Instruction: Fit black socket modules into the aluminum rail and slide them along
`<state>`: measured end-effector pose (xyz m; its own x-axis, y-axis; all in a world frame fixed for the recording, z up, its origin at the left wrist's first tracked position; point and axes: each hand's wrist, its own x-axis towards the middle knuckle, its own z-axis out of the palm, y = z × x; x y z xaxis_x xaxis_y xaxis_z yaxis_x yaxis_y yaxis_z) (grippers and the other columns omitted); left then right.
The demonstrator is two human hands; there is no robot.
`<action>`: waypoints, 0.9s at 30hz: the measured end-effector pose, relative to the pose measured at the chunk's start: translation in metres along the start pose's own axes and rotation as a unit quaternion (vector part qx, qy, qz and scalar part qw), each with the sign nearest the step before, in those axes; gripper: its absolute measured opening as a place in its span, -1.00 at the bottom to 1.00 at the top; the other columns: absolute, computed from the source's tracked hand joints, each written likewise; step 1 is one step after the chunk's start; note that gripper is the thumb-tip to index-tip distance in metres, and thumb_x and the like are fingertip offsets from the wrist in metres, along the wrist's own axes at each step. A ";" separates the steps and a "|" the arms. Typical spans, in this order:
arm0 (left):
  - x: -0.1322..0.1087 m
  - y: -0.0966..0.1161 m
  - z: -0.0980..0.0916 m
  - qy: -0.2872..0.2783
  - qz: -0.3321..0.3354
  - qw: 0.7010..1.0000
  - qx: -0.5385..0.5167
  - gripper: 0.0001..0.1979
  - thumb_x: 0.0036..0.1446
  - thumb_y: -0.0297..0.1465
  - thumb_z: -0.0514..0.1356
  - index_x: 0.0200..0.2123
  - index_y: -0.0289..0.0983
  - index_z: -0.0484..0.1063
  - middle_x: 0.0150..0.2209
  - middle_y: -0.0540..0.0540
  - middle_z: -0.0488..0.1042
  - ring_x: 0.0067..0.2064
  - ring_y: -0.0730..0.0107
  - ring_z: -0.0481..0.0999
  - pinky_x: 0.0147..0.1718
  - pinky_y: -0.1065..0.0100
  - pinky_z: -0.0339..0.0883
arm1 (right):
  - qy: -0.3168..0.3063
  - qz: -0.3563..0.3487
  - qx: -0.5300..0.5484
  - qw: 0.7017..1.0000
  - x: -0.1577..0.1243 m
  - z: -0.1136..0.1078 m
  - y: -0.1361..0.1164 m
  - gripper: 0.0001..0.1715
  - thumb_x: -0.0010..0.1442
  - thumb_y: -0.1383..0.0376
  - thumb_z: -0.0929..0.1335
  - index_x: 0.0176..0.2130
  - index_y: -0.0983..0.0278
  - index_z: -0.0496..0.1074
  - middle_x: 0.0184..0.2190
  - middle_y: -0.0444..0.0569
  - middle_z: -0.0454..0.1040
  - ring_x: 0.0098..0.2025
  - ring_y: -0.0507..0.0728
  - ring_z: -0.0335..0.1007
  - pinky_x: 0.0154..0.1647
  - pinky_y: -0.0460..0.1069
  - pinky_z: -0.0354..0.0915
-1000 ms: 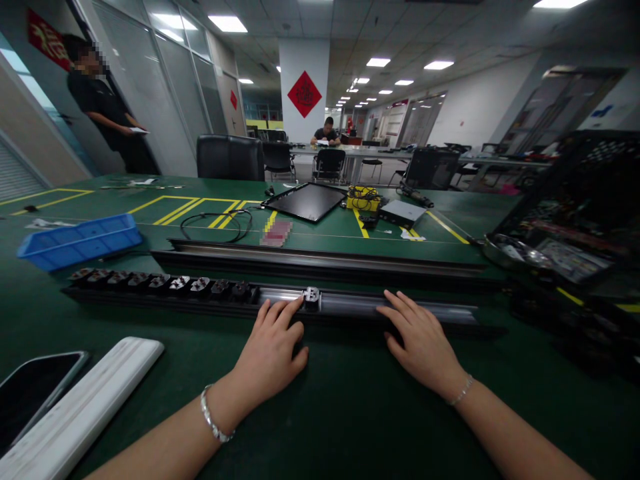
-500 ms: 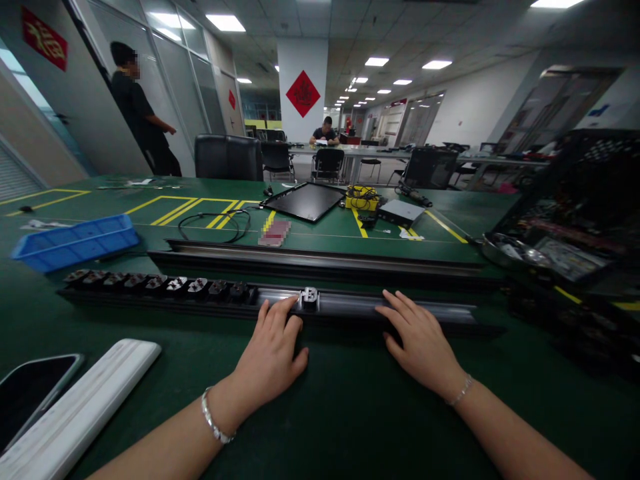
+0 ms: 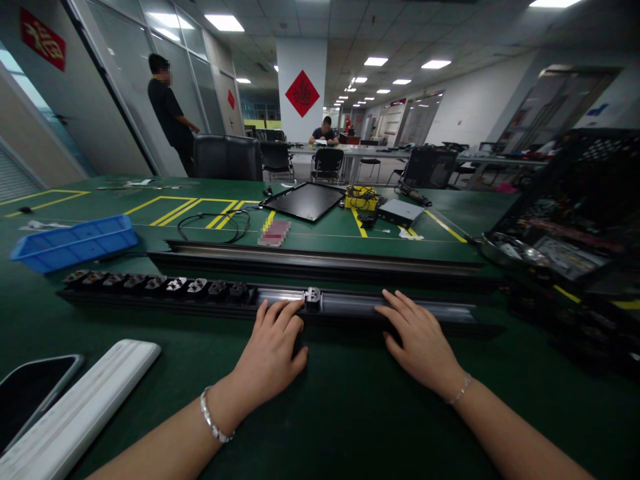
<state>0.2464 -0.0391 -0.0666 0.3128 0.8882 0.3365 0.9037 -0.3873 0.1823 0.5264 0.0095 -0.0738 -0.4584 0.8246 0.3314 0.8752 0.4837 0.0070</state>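
Note:
A long black metal channel [image 3: 355,307] lies crosswise in front of me on the green table. Several dark socket modules [image 3: 177,285] stand in a row in its left part, pins or terminals facing up. A single module [image 3: 313,298] sits apart from them near the middle of the channel. My left hand [image 3: 273,347] is open, fingers stretched over the near edge, the index fingertip at this module's left side. My right hand [image 3: 420,340] is also open, its fingertips resting on the channel further right. The thumbs of both hands stand away from the channel.
Behind lies a second black channel [image 3: 325,263]. A blue bin [image 3: 75,243] is at the left, a white power strip [image 3: 85,407] and a phone [image 3: 35,393] at the near left. Cables, a black panel [image 3: 305,201] and a grey box [image 3: 401,212] are further back. One person [image 3: 170,113] walks beyond.
The single module has slid slightly right along the channel, with my left index finger moving along beside it. My right hand has stayed put. The person at the back left has moved right.

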 end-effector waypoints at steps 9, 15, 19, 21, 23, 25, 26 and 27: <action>0.001 0.000 -0.001 -0.009 -0.003 1.000 0.001 -0.82 0.00 -0.37 0.15 -0.26 -0.19 0.32 0.16 -0.09 0.24 0.17 0.04 0.14 0.18 -0.18 -0.14 | 0.008 -0.001 0.003 1.000 0.000 -0.002 -0.001 -0.52 0.10 0.32 0.24 0.05 0.19 0.31 0.21 0.01 0.18 0.25 0.24 0.01 0.13 0.24 0.12; 0.001 0.001 -0.003 -0.011 -0.004 1.000 0.008 -0.85 0.01 -0.38 0.14 -0.28 -0.20 0.33 0.16 -0.10 0.25 0.16 0.04 0.15 0.18 -0.17 -0.14 | 0.006 -0.005 -0.004 1.000 0.000 0.000 0.000 -0.53 0.11 0.32 0.23 0.04 0.20 0.31 0.22 0.01 0.16 0.25 0.24 0.00 0.13 0.23 0.10; 0.001 0.002 -0.003 -0.020 -0.006 1.000 0.009 -0.85 0.02 -0.38 0.14 -0.27 -0.20 0.33 0.17 -0.09 0.24 0.17 0.04 0.14 0.18 -0.18 -0.14 | 0.007 -0.001 -0.004 1.000 0.000 0.001 0.000 -0.52 0.11 0.32 0.23 0.05 0.19 0.30 0.22 0.00 0.16 0.25 0.23 -0.01 0.13 0.23 0.11; 0.001 0.001 -0.003 -0.020 -0.006 1.000 0.009 -0.85 0.02 -0.38 0.14 -0.27 -0.20 0.34 0.16 -0.08 0.24 0.17 0.04 0.15 0.18 -0.18 -0.14 | 0.008 -0.001 -0.002 1.000 0.000 0.000 -0.001 -0.51 0.10 0.32 0.24 0.05 0.19 0.30 0.21 0.00 0.17 0.25 0.24 0.00 0.13 0.23 0.11; 0.001 0.001 -0.003 -0.018 -0.004 1.000 0.008 -0.85 0.01 -0.38 0.15 -0.28 -0.20 0.34 0.16 -0.08 0.24 0.16 0.03 0.15 0.17 -0.19 -0.13 | 0.009 -0.001 0.000 1.000 0.000 -0.001 -0.001 -0.51 0.10 0.33 0.24 0.05 0.18 0.30 0.21 0.00 0.17 0.25 0.24 0.00 0.12 0.24 0.11; 0.001 0.001 -0.003 -0.017 -0.001 1.000 0.009 -0.84 0.00 -0.38 0.15 -0.27 -0.20 0.34 0.17 -0.09 0.23 0.16 0.02 0.15 0.17 -0.20 -0.12 | 0.008 0.001 0.000 1.000 0.000 -0.002 -0.002 -0.51 0.10 0.33 0.23 0.06 0.18 0.29 0.21 0.00 0.17 0.25 0.24 0.00 0.13 0.24 0.11; 0.001 0.001 -0.003 -0.016 0.000 1.000 0.010 -0.84 0.00 -0.38 0.15 -0.28 -0.20 0.34 0.17 -0.09 0.23 0.16 0.01 0.15 0.17 -0.20 -0.12 | 0.008 0.001 -0.001 1.000 0.000 -0.002 -0.002 -0.51 0.10 0.33 0.23 0.06 0.18 0.29 0.21 0.00 0.17 0.25 0.24 0.00 0.13 0.24 0.11; 0.001 0.001 -0.003 -0.016 -0.001 1.000 0.009 -0.84 0.00 -0.38 0.15 -0.28 -0.20 0.34 0.17 -0.08 0.23 0.16 0.01 0.15 0.16 -0.20 -0.12 | 0.007 0.002 -0.001 1.000 0.000 -0.002 -0.002 -0.51 0.11 0.33 0.23 0.06 0.18 0.29 0.21 0.00 0.17 0.25 0.24 0.00 0.13 0.24 0.11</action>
<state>0.2468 -0.0393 -0.0633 0.3208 0.8965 0.3056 0.9093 -0.3818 0.1654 0.5252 0.0080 -0.0721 -0.4536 0.8220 0.3444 0.8770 0.4804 0.0084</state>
